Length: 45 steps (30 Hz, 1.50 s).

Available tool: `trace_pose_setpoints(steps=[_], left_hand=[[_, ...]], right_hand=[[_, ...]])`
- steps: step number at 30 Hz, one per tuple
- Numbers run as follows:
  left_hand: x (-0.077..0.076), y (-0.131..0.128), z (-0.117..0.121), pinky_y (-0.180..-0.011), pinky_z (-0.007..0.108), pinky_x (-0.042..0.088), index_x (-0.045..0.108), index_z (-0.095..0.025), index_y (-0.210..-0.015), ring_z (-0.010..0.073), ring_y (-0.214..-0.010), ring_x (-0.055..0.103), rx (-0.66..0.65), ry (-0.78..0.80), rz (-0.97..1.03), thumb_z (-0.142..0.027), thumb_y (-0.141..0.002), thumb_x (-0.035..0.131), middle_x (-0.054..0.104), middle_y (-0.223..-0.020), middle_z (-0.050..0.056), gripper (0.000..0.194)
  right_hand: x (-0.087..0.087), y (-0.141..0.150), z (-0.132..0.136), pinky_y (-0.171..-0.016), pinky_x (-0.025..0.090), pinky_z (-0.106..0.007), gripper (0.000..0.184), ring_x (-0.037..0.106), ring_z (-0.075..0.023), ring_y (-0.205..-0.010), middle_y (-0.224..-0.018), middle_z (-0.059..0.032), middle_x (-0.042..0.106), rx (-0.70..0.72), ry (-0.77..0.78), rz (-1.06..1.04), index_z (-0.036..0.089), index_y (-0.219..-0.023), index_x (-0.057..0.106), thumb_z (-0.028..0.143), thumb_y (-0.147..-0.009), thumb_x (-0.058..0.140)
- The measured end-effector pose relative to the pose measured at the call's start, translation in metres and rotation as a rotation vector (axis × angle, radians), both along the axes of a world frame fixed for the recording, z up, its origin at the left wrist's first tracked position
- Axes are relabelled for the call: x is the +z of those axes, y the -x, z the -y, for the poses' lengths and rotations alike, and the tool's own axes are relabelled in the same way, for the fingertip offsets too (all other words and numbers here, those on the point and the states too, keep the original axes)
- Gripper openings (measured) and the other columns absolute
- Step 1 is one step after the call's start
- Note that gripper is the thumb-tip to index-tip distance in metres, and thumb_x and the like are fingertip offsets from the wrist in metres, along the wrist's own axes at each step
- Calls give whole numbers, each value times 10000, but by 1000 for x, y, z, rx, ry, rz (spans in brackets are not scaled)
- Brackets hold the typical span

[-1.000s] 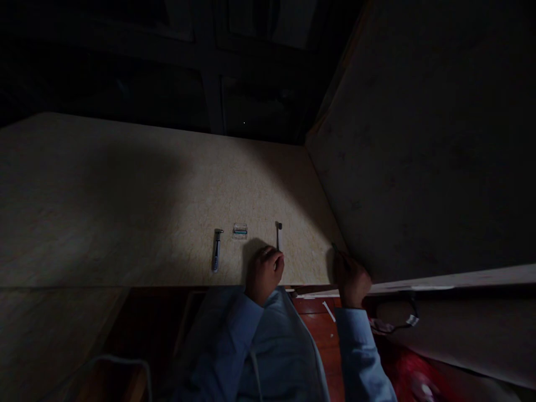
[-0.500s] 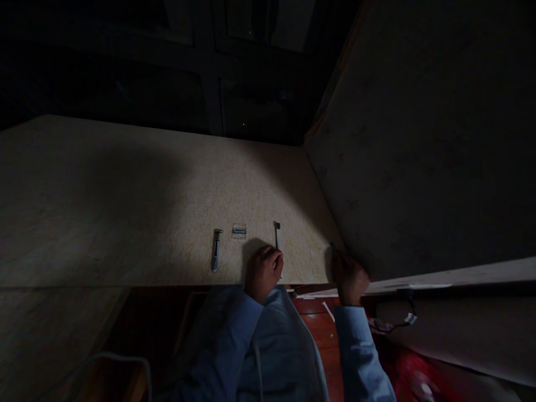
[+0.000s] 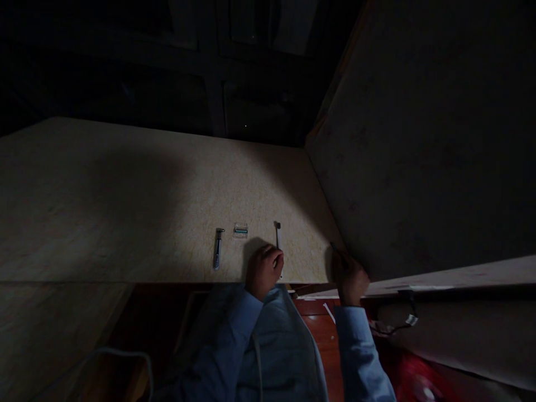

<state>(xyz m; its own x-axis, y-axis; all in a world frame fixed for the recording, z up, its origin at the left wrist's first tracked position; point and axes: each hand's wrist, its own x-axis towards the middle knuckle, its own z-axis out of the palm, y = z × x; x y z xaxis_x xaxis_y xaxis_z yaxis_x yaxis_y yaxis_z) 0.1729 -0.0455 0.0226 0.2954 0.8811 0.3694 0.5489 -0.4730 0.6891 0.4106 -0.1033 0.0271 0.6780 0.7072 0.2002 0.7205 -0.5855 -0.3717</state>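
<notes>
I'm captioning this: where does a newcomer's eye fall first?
Probably the blue-sleeved left hand partly covering a slim grey brush, and the right hand around a thin dark item near the grey wall. To their left, the beige tabletop bears a slender blue-grey handle and a clear plastic box holding a teal strip.

A: Left side?
B: Bare left hand (image 3: 263,272) on a blue long-sleeved left arm (image 3: 235,340), angled forward and inward. Fingers (image 3: 274,252) curled, small gap at thumb.
A: Gripping?
B: Can't tell.
A: Right?
B: Bare right hand (image 3: 352,281), well apart from the left; blue long-sleeved right arm (image 3: 360,349) nearly straight ahead. Fingers bunched inward as a pinch, tips dim.
A: Wrists?
B: Both low.
</notes>
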Motion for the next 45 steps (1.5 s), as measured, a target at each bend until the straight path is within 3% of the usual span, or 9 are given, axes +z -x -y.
trace_pose_setpoints(steps=[6,11,16,19,21,26,33,41,45], left_hand=[[3,5,2,-684,249,526,741,-202,-921,141,-722,651,-30,110,115,-157,-920,568,704,-830,41,178],[24,30,2,-653,235,516,742,-206,-976,130,-712,644,7,86,175,-180,-923,551,708,-841,37,199],[41,82,-12,-685,273,537,734,-206,-1028,165,-750,663,294,69,78,-259,-917,553,730,-896,55,220],[36,109,-21,-830,357,549,735,-167,-1040,229,-851,688,511,79,-75,-279,-881,589,748,-974,102,243],[31,119,-24,-860,375,546,730,-156,-1069,260,-908,697,573,156,-143,-332,-863,630,754,-1021,118,289],[27,120,-24,-845,355,540,725,-172,-1104,283,-992,706,571,274,-249,-398,-845,669,756,-1078,119,349],[31,118,-24,-733,315,526,735,-224,-1045,251,-885,734,569,343,-267,-316,-864,624,785,-986,72,231],[24,120,-30,-797,332,545,750,-201,-1025,242,-869,734,569,292,-134,-282,-825,597,786,-969,86,264],[18,116,-34,-786,329,554,756,-181,-1011,231,-829,728,561,243,-63,-295,-812,591,776,-944,93,282]], right_hand=[[-9,-4,2,-618,309,-280,391,605,-196,-703,-956,-152,782,9,-53,14,164,-1149,782,409,-933,566],[-12,-5,3,-627,319,-278,406,611,-206,-740,-993,-149,773,24,-87,5,170,-1175,770,412,-916,574],[-13,-1,1,-623,310,-279,405,599,-208,-738,-959,-143,758,-1,-97,32,168,-1171,770,407,-918,563],[-13,0,0,-623,303,-279,396,600,-208,-743,-950,-137,749,-6,-99,42,173,-1172,771,396,-920,562],[-13,1,0,-615,294,-279,400,598,-209,-738,-942,-142,744,0,-95,46,166,-1172,771,395,-921,559],[-14,0,0,-603,284,-277,409,596,-209,-731,-943,-149,752,6,-99,46,150,-1166,771,393,-915,560],[-15,-1,1,-597,280,-277,422,589,-211,-733,-953,-144,750,3,-95,66,156,-1172,767,407,-915,544],[-16,1,0,-603,306,-277,453,584,-217,-734,-931,-142,742,-12,-112,64,152,-1177,765,423,-908,519],[-6,4,3,-635,371,-293,556,617,-239,-780,-942,-153,737,7,-167,-48,117,-1163,746,531,-905,479]])
